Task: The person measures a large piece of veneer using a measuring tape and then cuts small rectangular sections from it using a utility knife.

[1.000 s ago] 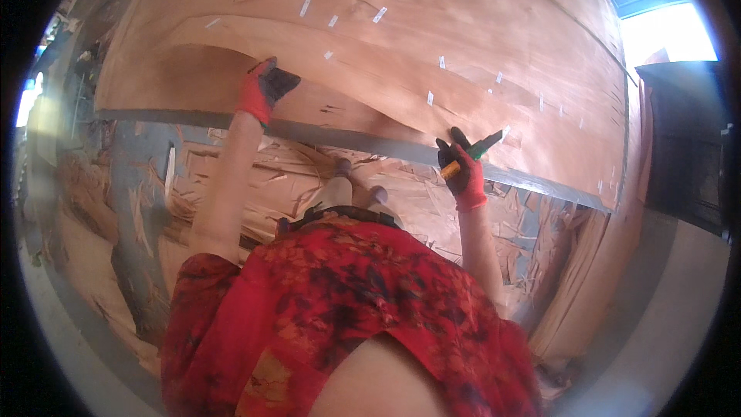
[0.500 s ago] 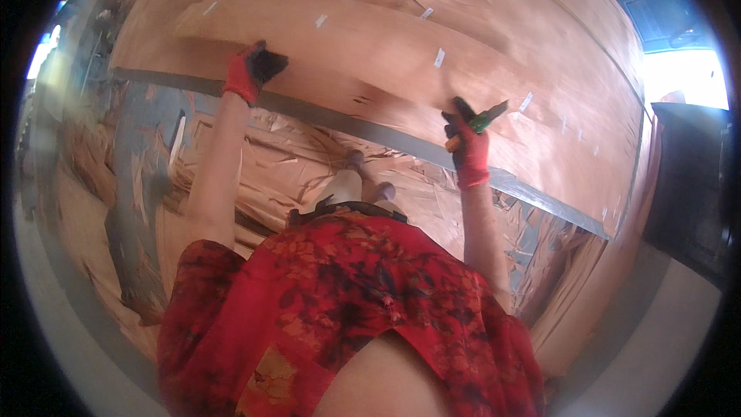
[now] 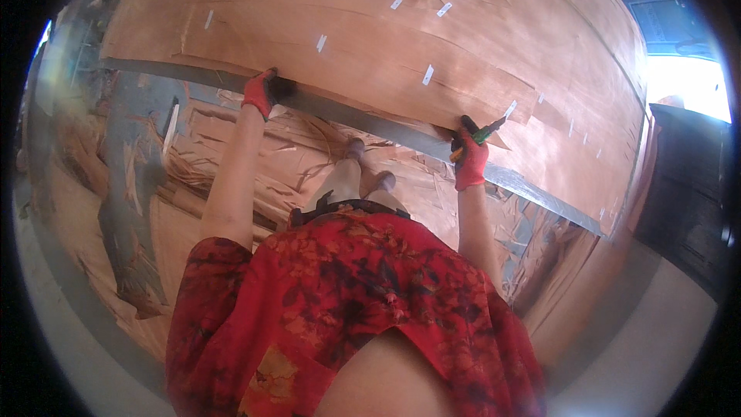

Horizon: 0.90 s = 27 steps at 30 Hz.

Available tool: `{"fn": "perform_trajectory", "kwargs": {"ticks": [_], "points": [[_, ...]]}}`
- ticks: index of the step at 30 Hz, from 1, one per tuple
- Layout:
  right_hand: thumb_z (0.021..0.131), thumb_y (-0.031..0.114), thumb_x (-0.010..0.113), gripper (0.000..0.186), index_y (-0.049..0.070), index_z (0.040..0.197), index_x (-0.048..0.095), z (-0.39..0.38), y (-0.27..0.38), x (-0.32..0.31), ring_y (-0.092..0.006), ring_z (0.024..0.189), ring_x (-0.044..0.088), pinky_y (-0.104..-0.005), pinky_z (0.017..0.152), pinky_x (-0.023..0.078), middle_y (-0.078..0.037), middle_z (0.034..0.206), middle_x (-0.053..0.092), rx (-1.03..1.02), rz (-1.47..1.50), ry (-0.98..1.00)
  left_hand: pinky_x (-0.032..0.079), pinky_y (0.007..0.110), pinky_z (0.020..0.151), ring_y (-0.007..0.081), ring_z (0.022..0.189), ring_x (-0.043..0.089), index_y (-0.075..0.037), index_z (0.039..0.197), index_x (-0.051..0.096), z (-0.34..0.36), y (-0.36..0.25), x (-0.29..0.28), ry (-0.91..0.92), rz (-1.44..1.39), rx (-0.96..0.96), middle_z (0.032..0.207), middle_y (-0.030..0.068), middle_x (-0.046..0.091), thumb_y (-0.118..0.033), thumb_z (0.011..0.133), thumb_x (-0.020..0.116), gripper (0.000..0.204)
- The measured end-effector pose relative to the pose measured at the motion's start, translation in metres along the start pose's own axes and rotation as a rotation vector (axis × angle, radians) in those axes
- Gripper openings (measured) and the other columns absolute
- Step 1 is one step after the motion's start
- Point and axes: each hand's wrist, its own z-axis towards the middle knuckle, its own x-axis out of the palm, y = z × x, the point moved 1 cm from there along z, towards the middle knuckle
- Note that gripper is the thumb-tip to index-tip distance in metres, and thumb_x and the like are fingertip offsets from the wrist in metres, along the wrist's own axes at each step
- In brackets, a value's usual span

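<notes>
A thin wood veneer sheet (image 3: pixel 363 77), with small white tape pieces on it, lies on a wide stack in front of me. My left hand (image 3: pixel 259 95), in a red glove with black fingers, is closed at the sheet's near edge; the fingertips are partly hidden in shadow. Farther right, my right hand (image 3: pixel 469 161) wears a matching glove and grips a knife (image 3: pixel 486 133) with a green and orange handle. Its blade points up and right, close to the sheet's right end. That hand rests at the near edge of the stack.
A grey metal edge (image 3: pixel 363 122) runs along the front of the stack. Torn veneer scraps (image 3: pixel 224 147) cover the floor around my feet. A dark box-like object (image 3: pixel 687 193) stands at the right, with a blue machine (image 3: pixel 671 23) behind it.
Both hands have come nearer to me, to the front edge. The taped veneer sheet has slid the same way and lies flatter. The knife stays in my right hand.
</notes>
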Motion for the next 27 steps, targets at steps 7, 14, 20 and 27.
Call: {"fn": "perform_trajectory", "kwargs": {"ticks": [7, 14, 20, 27], "points": [[0.092, 0.012, 0.073, 0.032, 0.006, 0.123, 0.071, -0.001, 0.014, -0.011, -0.0116, 0.060, 0.056, -0.0253, 0.051, 0.041, -0.002, 0.083, 0.068, 0.027, -0.052, 0.007, 0.055, 0.056, 0.096, 0.0428, 0.110, 0.065, 0.007, 0.129, 0.056, 0.000, -0.007, 0.003, -0.013, 0.032, -0.041, 0.123, 0.0251, 0.065, -0.015, 0.099, 0.058, 0.037], [0.092, 0.017, 0.074, 0.034, 0.006, 0.124, 0.071, -0.009, 0.014, -0.018, -0.0131, 0.061, 0.057, -0.0254, 0.052, 0.042, -0.002, 0.082, 0.068, 0.030, 0.008, -0.012, 0.055, 0.049, 0.095, 0.0363, 0.107, 0.067, 0.003, 0.130, 0.058, -0.003, 0.003, 0.020, -0.005, 0.011, -0.095, 0.123, 0.0198, 0.068, -0.024, 0.101, 0.056, 0.040], [0.093, 0.020, 0.071, 0.041, 0.004, 0.130, 0.065, -0.012, 0.021, -0.015, -0.0115, 0.055, 0.050, -0.0251, 0.049, 0.037, -0.009, 0.090, 0.071, 0.035, -0.070, 0.039, 0.056, 0.046, 0.097, 0.0336, 0.107, 0.069, 0.002, 0.125, 0.062, 0.033, 0.002, -0.037, 0.087, 0.004, 0.005, 0.114, 0.0216, 0.071, -0.029, 0.098, 0.061, 0.041], [0.094, 0.017, 0.071, 0.040, 0.005, 0.132, 0.066, -0.008, 0.019, -0.020, -0.0100, 0.055, 0.051, -0.0237, 0.049, 0.037, -0.006, 0.086, 0.069, 0.043, -0.072, 0.044, 0.054, 0.056, 0.095, 0.0383, 0.112, 0.066, -0.004, 0.135, 0.057, -0.004, 0.005, 0.014, 0.131, -0.260, -0.058, 0.129, 0.0157, 0.066, -0.042, 0.099, 0.057, 0.052]]}}
